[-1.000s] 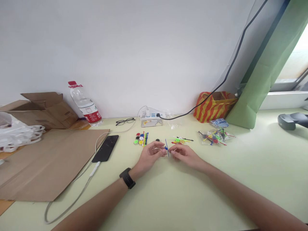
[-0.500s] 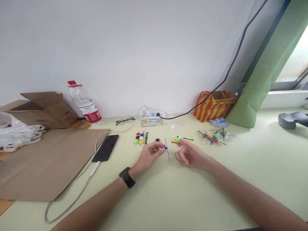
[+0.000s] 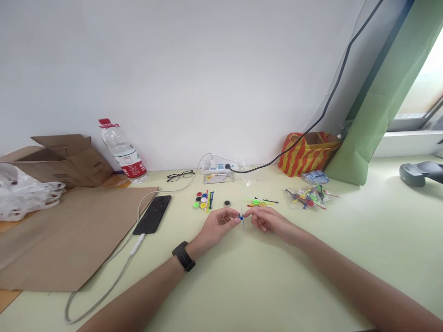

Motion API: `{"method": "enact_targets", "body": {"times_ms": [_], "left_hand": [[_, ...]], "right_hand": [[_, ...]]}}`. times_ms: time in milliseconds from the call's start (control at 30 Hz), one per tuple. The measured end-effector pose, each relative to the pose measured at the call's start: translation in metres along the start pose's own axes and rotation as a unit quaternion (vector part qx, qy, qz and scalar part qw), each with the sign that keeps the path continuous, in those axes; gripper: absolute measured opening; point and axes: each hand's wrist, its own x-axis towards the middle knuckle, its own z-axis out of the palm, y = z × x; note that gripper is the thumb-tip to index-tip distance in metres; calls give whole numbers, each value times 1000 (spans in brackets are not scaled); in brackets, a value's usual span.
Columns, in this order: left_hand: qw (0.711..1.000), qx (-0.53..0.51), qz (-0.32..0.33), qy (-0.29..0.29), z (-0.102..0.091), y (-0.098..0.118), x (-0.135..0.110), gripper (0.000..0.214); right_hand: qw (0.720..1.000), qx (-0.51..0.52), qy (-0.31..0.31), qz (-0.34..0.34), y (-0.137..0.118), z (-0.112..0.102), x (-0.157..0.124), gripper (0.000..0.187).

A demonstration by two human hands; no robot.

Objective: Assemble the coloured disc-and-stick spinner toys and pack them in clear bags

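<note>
Between the thumb and forefinger of my left hand [image 3: 221,226] is a small blue plastic spinner [image 3: 242,218], its thin arrow standing roughly upright. My right hand [image 3: 272,223] points a stretched forefinger at the spinner's near side, touching or almost touching it, while its other fingers curl in. It holds nothing that I can see. Just behind the hands, a black round base [image 3: 227,203] lies on the table. A loose pile of coloured arrows and discs [image 3: 258,202] is behind my right hand. Round bases [image 3: 200,200] and arrows [image 3: 211,199] are grouped on the left.
A phone [image 3: 152,215] on a cable and a cardboard sheet [image 3: 79,230] lie left. Glasses [image 3: 180,175], a power strip [image 3: 219,166] and a bottle [image 3: 126,154] line the wall. Bagged coloured parts [image 3: 311,197] and a striped bag [image 3: 304,154] are at right.
My right hand has moved left, its forefinger now stretched out to the spinner. The spinner's arrow looks turned and paler. More of the black base shows.
</note>
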Motion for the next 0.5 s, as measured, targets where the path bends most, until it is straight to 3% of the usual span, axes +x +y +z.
{"method": "enact_targets", "body": {"times_ms": [367, 500], "left_hand": [[1000, -13, -2, -1, 0, 1, -1, 31], [1000, -19, -13, 21, 0, 3, -1, 33]], "right_hand": [[1000, -11, 11, -6, -9, 7, -9, 40], [997, -17, -71, 8, -12, 6, -10, 75]]}}
